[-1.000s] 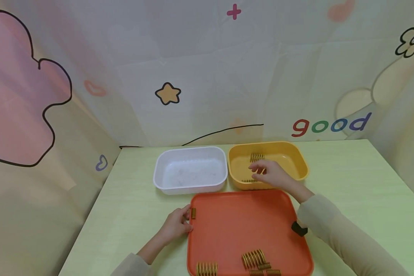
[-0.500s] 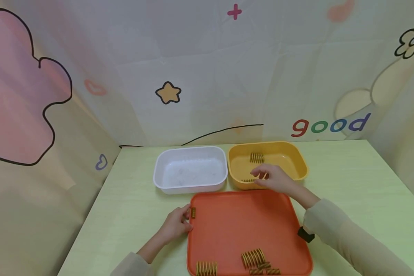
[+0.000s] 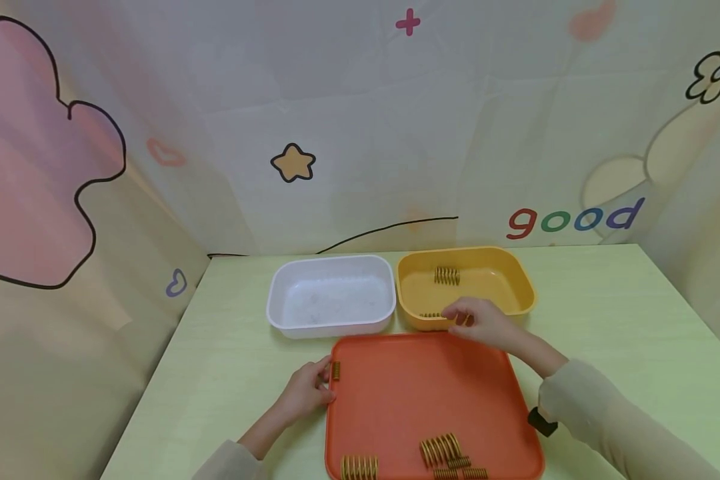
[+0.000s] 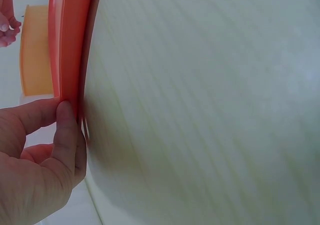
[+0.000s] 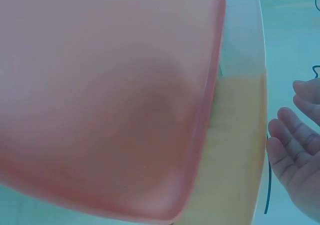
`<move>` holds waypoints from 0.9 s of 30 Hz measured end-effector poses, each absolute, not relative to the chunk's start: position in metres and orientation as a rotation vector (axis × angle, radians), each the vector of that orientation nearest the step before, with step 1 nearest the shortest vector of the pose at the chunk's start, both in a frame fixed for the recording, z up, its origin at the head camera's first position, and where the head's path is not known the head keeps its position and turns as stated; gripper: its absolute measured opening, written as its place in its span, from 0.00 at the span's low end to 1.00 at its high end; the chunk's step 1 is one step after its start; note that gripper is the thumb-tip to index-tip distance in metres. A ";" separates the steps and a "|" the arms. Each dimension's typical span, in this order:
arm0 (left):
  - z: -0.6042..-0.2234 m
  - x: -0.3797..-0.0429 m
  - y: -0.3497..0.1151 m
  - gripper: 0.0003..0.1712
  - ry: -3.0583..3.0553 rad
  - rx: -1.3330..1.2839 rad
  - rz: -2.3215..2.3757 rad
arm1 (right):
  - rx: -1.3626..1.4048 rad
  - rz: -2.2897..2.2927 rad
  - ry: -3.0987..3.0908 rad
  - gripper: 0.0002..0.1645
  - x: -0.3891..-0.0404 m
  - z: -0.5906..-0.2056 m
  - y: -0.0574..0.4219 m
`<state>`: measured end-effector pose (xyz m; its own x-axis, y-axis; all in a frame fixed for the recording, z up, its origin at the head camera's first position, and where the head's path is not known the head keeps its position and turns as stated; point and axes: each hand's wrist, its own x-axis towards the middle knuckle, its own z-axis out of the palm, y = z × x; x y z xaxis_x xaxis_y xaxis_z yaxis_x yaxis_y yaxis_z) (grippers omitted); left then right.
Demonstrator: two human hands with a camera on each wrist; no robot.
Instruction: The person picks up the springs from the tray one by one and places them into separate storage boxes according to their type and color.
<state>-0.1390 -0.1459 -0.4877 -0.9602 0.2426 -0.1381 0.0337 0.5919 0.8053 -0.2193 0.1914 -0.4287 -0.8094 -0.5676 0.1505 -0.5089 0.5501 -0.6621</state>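
Note:
My left hand (image 3: 303,393) pinches the left rim of an orange tray (image 3: 420,393) between thumb and fingers; the left wrist view shows the rim (image 4: 72,45) in that grip. A small brass spring (image 3: 336,371) lies inside the rim beside those fingers. Over the near edge of the yellow bin (image 3: 504,293) hovers my right hand (image 3: 486,325), fingers loosely bent and holding nothing, as the right wrist view of the hand (image 5: 300,150) also shows. In the bin lies a larger spring (image 3: 447,276); another spring (image 3: 430,315) is mostly hidden by its front wall.
A white bin (image 3: 333,293) stands left of the yellow one, behind the tray. Along the tray's near edge lie a large spring (image 3: 359,467), another large spring (image 3: 441,451) and several small springs (image 3: 459,462). A patterned curtain (image 3: 360,133) closes off the back.
My right hand has drawn back toward me and slightly right, from above the yellow bin to its near edge. The left hand keeps its grip, and the springs lie where they were.

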 end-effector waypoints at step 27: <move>-0.489 -0.139 -0.146 0.40 2.556 0.194 1.317 | -0.777 -1.037 2.674 0.17 -0.204 -0.450 0.210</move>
